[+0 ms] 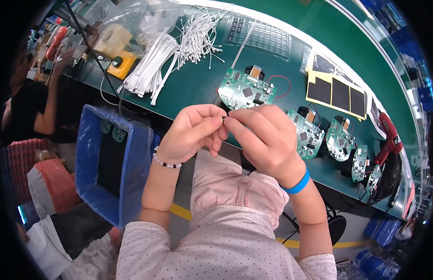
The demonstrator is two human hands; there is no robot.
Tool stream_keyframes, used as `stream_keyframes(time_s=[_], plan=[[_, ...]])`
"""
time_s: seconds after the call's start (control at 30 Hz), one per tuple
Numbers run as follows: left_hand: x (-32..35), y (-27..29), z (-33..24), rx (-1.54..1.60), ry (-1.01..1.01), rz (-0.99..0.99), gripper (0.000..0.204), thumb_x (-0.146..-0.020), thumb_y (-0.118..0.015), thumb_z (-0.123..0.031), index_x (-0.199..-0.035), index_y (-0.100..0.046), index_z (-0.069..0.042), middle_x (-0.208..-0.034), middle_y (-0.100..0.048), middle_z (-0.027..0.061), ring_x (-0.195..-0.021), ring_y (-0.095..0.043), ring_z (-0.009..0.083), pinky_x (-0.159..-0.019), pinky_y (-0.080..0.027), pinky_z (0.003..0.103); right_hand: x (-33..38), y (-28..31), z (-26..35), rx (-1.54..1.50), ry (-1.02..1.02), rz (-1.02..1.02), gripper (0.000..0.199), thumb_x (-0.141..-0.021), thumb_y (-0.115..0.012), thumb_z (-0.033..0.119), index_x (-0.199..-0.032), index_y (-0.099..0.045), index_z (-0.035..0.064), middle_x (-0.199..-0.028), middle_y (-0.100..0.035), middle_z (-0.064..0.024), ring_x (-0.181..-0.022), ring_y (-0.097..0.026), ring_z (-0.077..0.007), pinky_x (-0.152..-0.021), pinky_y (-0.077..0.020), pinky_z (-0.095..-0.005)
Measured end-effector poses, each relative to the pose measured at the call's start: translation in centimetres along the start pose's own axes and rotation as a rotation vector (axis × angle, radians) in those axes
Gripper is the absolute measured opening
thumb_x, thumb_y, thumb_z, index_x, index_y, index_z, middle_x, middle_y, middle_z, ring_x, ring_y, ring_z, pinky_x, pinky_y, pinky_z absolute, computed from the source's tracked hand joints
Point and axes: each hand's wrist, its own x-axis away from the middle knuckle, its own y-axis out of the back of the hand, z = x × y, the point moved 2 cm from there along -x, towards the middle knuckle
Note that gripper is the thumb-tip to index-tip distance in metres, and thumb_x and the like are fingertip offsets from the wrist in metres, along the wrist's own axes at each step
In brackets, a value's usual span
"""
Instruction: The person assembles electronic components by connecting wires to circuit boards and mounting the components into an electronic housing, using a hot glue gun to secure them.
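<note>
My left hand [193, 130], with a beaded bracelet at its wrist, and my right hand [265, 137], with a blue wristband, meet at the table's near edge. Both are closed in a pinch, thumb against forefinger. Between their fingertips is a small dark piece [224, 118], too small to tell its kind. Just beyond the fingers a green circuit board [242, 91] lies on the table, with a black round part, a copper-coloured block and a looped red wire at its far side.
More circuit boards [306, 135] line the table to the right, near a red glue gun [389, 140]. Black pads on a yellow sheet [335, 93], white cable ties [148, 70] and a clear tray [260, 37] lie farther back. A blue-lined bin [128, 172] stands at left, near another person [44, 107].
</note>
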Motion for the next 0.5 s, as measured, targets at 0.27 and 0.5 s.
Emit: stream_keyframes(time_s=[0.27,0.5], plan=[[-0.7,0.5,-1.2,-0.218,-0.049,-0.178,0.012,-0.083,-0.053,-0.007,-0.087,-0.054,0.004,-0.071,-0.06,0.0104,-0.05,-0.055,0.009,-0.043,-0.047,0.021,1.0,-0.8,-1.2,-0.067,-0.022,0.003,0.026,-0.055,-0.064,0.002,-0.081,-0.059,0.0008,-0.086,-0.059,-0.0087,-0.062,-0.054,-0.021,-0.054,-0.044,-0.0302],[-4.2,3.6,-1.7,-0.613,-0.119,-0.468,0.012,-0.078,-0.06,-0.011,-0.075,-0.057,0.001,-0.059,-0.056,0.0033,-0.043,-0.047,0.0037,-0.036,-0.036,0.016,1.9,-0.7,-2.2,0.109,-0.392,0.276,0.032,-0.062,-0.067,0.01,-0.09,-0.057,-0.004,-0.1,-0.055,-0.0164,-0.097,-0.049,-0.0308,-0.084,-0.0385,-0.0406]])
